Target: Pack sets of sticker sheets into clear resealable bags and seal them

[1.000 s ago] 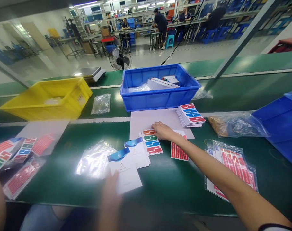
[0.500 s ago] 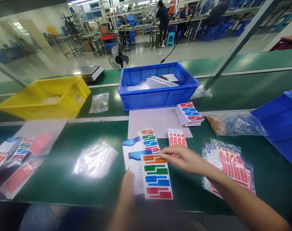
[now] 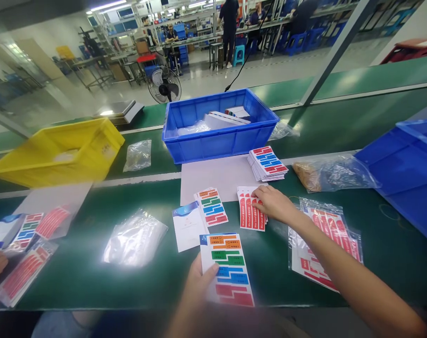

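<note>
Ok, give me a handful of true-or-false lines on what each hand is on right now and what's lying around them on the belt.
1. The left hand holds a multicoloured label sheet with a white card under it. True.
2. The right hand rests on the blue crate. False: it rests on the small stack of red label sheets lying on the green belt; the blue crate stands farther back, untouched.
3. A stack of multicoloured sheets lies just in front of the blue crate's right end. True.
4. The yellow bin stands to the right of the blue crate. False: it stands to its left.
5. A clear empty bag lies on the belt left of the white card. True.
</note>
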The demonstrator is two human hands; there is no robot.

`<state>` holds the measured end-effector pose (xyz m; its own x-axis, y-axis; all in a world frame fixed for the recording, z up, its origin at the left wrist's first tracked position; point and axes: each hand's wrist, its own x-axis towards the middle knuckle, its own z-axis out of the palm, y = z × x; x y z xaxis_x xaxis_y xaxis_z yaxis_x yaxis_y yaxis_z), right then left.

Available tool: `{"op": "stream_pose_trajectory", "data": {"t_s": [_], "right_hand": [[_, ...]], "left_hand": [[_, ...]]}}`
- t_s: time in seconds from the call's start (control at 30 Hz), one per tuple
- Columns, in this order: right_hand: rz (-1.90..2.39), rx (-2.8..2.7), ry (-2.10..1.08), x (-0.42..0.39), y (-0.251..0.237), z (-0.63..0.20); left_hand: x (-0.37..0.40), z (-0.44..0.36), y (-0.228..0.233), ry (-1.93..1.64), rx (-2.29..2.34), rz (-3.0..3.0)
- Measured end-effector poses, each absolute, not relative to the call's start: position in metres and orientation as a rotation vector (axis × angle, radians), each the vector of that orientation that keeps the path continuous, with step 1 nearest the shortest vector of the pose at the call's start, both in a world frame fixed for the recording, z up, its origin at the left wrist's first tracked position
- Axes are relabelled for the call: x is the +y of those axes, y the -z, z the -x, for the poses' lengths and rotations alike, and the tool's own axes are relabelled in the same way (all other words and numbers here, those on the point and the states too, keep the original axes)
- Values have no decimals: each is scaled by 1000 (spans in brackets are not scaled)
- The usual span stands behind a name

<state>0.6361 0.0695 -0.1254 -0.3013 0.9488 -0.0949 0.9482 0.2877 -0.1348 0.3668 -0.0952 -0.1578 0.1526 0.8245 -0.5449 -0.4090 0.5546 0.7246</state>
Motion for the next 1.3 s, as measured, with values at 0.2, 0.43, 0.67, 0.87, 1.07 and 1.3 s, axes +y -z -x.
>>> {"op": "stream_pose_trajectory", "data": {"t_s": [0.2,0.43,0.67,0.87,1.07,1.3], "right_hand": [[1870,-2523,-422,79,120,-635],[1626,-2357,-896,37,71,-649],[1243,-2253,-1292,-27,53,-602],[1242,-2214,-600,-49,91,-571],[1222,-2032,-728,-58,123,-585],[1250,-1835,-1338,-67,159,-570]], "left_hand": [[-95,-370,156,-953,1113,-455],[-90,-356,156,-998,1228,-433],[-87,-364,152,-1005,1065,-656],[-81,-367,119,-724,1048,-1137],[-69,-363,90,-358,1217,-1959],[-68,-367,89,-292,1122,-2154]]}}
